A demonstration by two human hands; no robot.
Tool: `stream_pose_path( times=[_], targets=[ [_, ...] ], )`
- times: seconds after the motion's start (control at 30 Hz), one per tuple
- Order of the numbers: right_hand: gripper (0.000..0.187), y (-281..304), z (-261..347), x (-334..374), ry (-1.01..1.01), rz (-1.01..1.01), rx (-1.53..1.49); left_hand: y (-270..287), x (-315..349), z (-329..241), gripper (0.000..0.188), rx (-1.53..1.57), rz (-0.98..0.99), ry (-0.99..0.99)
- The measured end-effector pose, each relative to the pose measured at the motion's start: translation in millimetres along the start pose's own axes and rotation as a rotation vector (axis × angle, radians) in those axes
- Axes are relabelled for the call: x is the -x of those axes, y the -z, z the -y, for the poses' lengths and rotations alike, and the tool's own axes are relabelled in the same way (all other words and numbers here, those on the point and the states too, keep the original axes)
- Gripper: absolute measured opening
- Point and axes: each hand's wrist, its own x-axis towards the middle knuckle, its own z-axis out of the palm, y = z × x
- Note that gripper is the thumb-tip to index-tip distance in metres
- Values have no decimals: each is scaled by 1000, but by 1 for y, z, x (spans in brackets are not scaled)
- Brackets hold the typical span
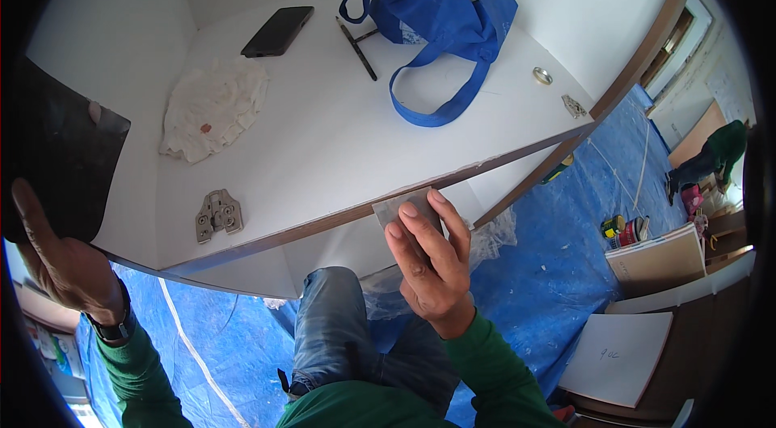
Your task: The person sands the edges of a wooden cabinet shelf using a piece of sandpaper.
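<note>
So the right hand (427, 258) is pressing a small grey scraper blade (404, 208) flat against the front edge of the white panel (339, 145), fingers stretched out along the blade rather than curled around it. The blade sits right at the brown edge strip, about midway along the front of the panel.

The left hand (65, 262) grips a dark flat sheet (56, 153), thumb up along its lower left side, holding it at the panel's left end. There's a watch (113, 327) on that wrist.

Lying on the panel: a metal hinge (218, 214) near the front left, a stained white rag (212, 107) behind it, a black phone (277, 30) further back, a black pencil (356, 49) just beside a blue tote bag (436, 20), and a small metal ring (542, 75) with another bit of hardware (574, 106) near the right corner.

Blue tarp (558, 258) covers the floor below, with a few cans (622, 227) on it off to the right. Another person in green (719, 151) is bent over well away at the far right.
</note>
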Motion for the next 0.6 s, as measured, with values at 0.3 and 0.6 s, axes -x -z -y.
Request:
stream_pose_path(
  times=[0.3, 0.6],
  targets=[
    [23, 33, -3, -1, -136, 78, -95, -7, 13, -3, 48, 498, 0, 280],
    [16, 54, -94, 12, -998, -650, -1007, -10, -2, -11, 105, 233, 0, -23]
  ],
)
